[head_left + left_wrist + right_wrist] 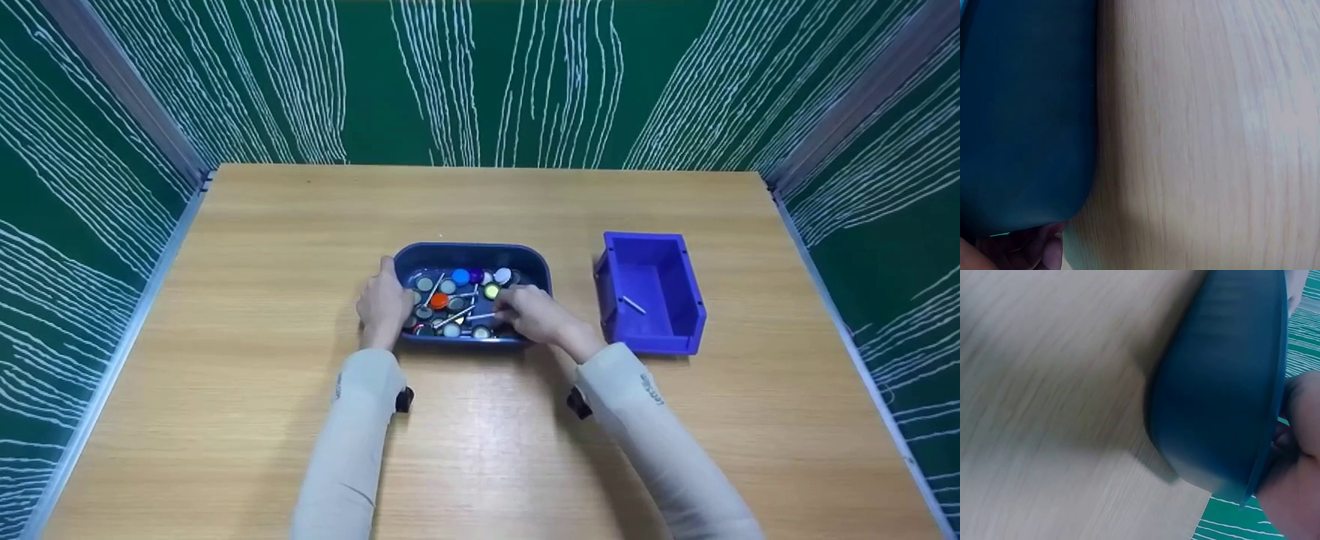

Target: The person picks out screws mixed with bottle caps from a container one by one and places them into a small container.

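Note:
A dark blue tub (534, 262) holds many round bottle caps, among them an orange cap (439, 301), and several thin silver screws (454, 316). At its left side, my left hand (385, 304) grips the rim; fingertips (1050, 254) show curled against the end wall in the left wrist view. My right hand (534, 313) reaches over the right side into the tub. Its curled fingers meet the end of a silver screw (481, 316) and appear to pinch it. In the right wrist view, the tub wall (1213, 394) hides those fingertips.
Right of the tub stands a blue-violet open-front bin (651, 255) with one small silver screw (634, 304) inside. Both stand on a wooden table (465, 435). Green panels (495, 82) with white wavy lines enclose the table's back and sides.

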### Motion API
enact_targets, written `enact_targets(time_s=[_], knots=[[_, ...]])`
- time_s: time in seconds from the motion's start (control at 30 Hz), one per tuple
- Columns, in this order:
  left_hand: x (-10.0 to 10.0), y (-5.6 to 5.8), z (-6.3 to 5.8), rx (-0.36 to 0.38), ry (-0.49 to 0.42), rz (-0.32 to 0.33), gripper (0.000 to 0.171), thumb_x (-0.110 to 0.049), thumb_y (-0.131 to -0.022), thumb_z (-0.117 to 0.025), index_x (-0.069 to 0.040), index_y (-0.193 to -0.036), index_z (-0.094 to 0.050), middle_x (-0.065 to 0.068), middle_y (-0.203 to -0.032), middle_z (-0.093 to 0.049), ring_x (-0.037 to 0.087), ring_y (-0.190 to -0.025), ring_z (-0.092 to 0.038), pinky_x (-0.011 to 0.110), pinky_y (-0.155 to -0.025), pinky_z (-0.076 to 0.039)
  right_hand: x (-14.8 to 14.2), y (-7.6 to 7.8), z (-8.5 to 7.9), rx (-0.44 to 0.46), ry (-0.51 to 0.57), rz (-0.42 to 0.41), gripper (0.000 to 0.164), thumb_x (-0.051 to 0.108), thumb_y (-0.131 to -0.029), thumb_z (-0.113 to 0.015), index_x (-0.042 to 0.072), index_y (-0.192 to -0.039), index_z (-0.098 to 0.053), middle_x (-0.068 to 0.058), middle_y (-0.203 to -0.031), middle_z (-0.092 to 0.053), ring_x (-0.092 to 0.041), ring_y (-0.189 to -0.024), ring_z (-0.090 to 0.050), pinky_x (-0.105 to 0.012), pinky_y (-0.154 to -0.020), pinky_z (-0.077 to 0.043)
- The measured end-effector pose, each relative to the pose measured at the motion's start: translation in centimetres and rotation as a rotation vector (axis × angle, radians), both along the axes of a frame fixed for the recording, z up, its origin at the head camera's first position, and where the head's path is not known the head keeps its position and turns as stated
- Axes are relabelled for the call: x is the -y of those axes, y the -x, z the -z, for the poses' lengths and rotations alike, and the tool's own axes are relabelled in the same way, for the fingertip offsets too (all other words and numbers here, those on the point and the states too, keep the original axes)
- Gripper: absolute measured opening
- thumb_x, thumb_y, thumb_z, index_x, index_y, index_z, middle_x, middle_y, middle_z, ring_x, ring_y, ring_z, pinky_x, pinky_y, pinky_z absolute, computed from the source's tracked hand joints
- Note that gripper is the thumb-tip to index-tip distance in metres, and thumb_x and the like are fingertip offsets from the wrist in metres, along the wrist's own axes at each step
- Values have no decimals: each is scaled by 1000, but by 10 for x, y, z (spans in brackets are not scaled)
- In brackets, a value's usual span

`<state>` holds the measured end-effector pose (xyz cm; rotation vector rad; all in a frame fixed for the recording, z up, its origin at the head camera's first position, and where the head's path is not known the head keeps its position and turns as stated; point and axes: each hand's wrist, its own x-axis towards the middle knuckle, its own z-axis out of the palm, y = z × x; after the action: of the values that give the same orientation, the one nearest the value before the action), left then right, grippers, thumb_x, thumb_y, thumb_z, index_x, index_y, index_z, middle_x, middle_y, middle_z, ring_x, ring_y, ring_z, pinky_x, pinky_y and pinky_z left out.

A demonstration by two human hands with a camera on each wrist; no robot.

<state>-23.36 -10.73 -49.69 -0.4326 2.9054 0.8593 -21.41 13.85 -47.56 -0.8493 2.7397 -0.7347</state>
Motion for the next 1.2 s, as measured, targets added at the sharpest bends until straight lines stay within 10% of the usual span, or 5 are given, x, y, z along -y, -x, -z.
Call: enact_targets(time_s=[0.33,0.77,1.2], knots=[[-1,-1,1,-12,15,-6,53,-18,-89,-59,-16,-139,-41,21,-114,-67,39,-101,-65,54,-82,-52,-19,-1,-12,146,283,56,16,11,-93,-65,-2,-102,-69,-12,-94,-71,-16,-83,-61,-30,-80,-50],[2,-1,1,-25,-2,-10,51,-17,-89,-59,-15,-137,-42,20,-122,-66,38,-106,-64,56,-85,-51,-90,-3,-41,207,371,264,22,22,-96,-64,5,-109,-69,-13,-89,-66,-22,-75,-60,-26,-62,-50],[-1,-1,1,-15,-4,-10,54,-18,-89,-60,-17,-139,-41,20,-120,-66,37,-102,-65,54,-83,-52,-146,-8,-46,236,576,345,34,24,-98,-59,-5,-116,-61,2,-98,-64,-10,-87,-61,-21,-77,-52]])
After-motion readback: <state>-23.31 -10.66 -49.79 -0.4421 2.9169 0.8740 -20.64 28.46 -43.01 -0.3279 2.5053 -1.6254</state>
